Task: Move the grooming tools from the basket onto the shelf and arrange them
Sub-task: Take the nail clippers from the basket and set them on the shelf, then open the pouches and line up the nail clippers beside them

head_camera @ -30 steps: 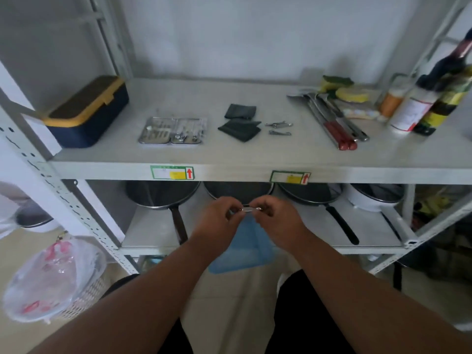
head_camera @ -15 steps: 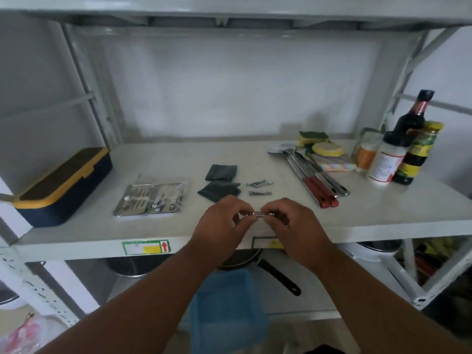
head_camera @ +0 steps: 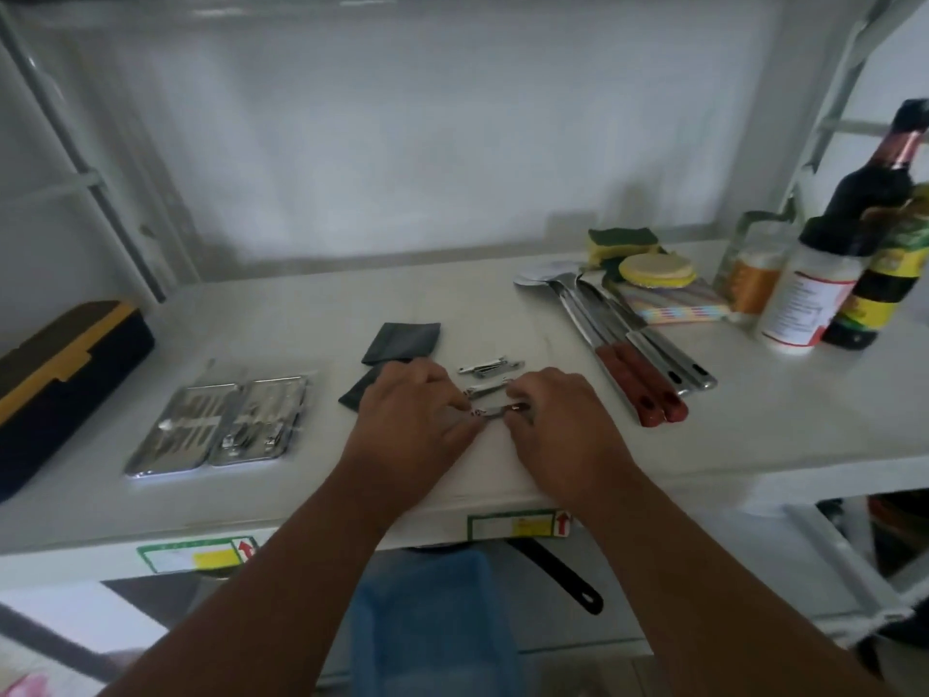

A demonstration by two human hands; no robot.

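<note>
Head view: both hands rest low on the white shelf (head_camera: pixel 754 420) near its front edge. The left hand (head_camera: pixel 407 415) and right hand (head_camera: pixel 558 420) each pinch one end of a small metal clipper (head_camera: pixel 495 411) lying between their fingertips. At 12 o'clock from it lie two more clippers (head_camera: pixel 490 379), just beside it. Dark pouches (head_camera: pixel 402 339) sit at 11 o'clock, an open grooming kit (head_camera: pixel 221 425) at 9 o'clock, ladles (head_camera: pixel 628 354) at 2 o'clock. The blue basket (head_camera: pixel 427 611) is below the shelf.

Shelf (head_camera: pixel 754 435): bare surface lower right and centre rear; manicure case (head_camera: pixel 221 425) lower left, ladles (head_camera: pixel 633 359) and bottles (head_camera: pixel 829 274) upper right obstruct.
</note>
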